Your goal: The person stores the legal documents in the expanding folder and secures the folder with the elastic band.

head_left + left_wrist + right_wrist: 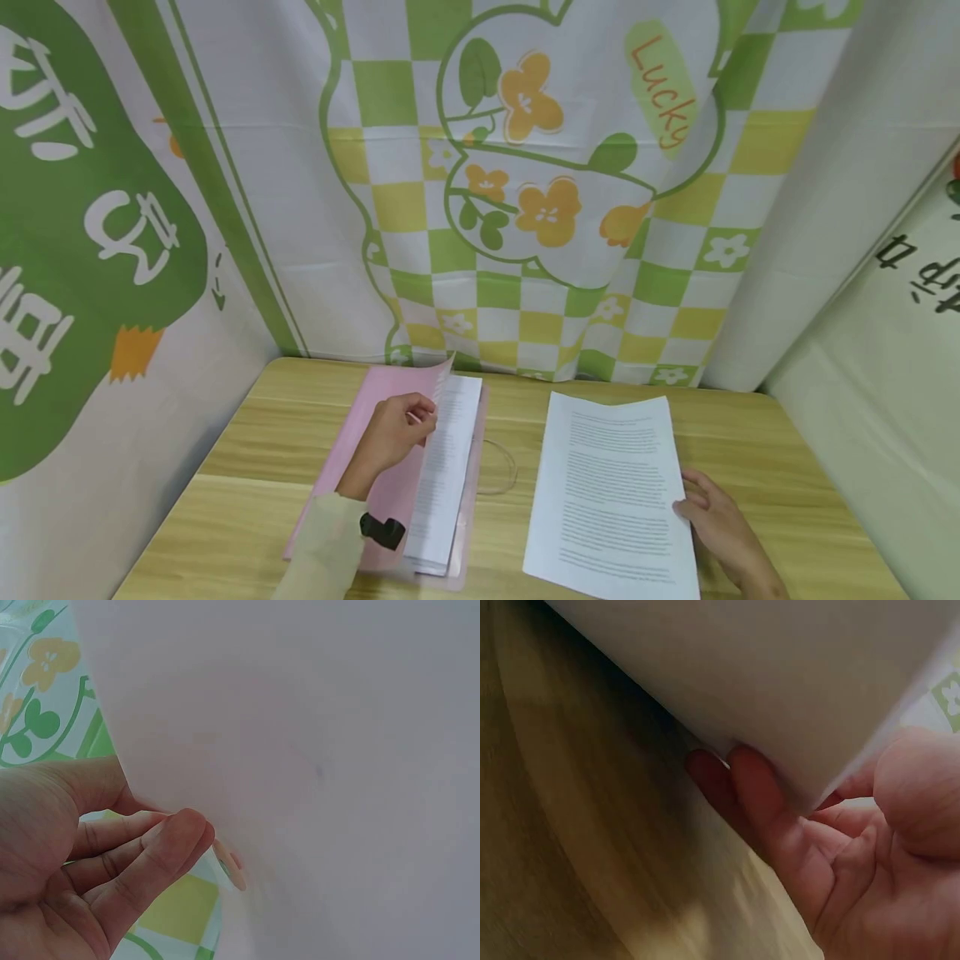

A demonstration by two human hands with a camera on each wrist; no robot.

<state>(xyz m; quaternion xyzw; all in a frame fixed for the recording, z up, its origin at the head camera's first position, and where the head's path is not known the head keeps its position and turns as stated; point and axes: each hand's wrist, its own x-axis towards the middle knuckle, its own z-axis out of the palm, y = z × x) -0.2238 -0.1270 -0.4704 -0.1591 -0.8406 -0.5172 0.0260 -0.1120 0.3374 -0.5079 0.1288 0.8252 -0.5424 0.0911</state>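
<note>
A pink document folder (pixel 375 500) lies on the table with its front cover partly raised. My left hand (pixel 396 429) pinches that cover by its edge. In the left wrist view, the fingers of the left hand (pixel 112 870) hold the edge of the pale cover (pixel 300 712), beside a small round tan button (pixel 229 864). White printed pages (pixel 446 475) show inside the folder. To the right, a printed sheet of paper (pixel 618 492) is gripped at its right edge by my right hand (pixel 716 521). The right wrist view shows the right hand (pixel 802 832) holding the sheet (pixel 780 675) near a corner.
A thin loop of string (pixel 510 467) lies on the wooden table (pixel 247 450) at the folder's right side. Printed curtains (pixel 405 167) hang behind the table's back edge and along both sides. A black band-like device (pixel 382 531) sits at the left wrist.
</note>
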